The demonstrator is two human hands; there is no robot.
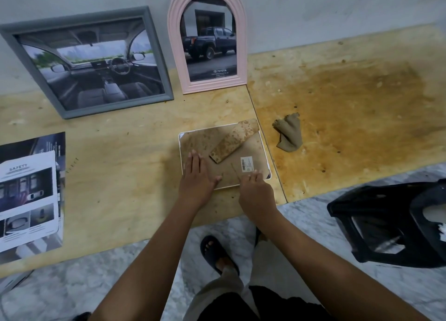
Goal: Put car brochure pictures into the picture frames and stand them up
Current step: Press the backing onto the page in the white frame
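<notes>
Both arms reach forward over the table's near edge. The left hand (196, 181) lies flat with fingers straight and together, pressing on the brown backing board (200, 139) of a white frame (180, 149). The right hand (255, 192) touches the board's near right part with bunched fingertips, just below a barcode sticker (246, 164) (I cannot tell whether it pinches anything).

The frame lies face down near the middle of the plywood table (120, 163), its mottled stand leg (234, 140) angled across the back.

A crumpled cloth (289, 132) sits just right of the frame, brochure pages (29, 195) lie well to the left, and a black bin (386, 224) stands on the floor at right. Farther back, a grey frame (72, 21) showing a car interior and a pink arched frame (212, 86) showing a pickup lean against the wall.
</notes>
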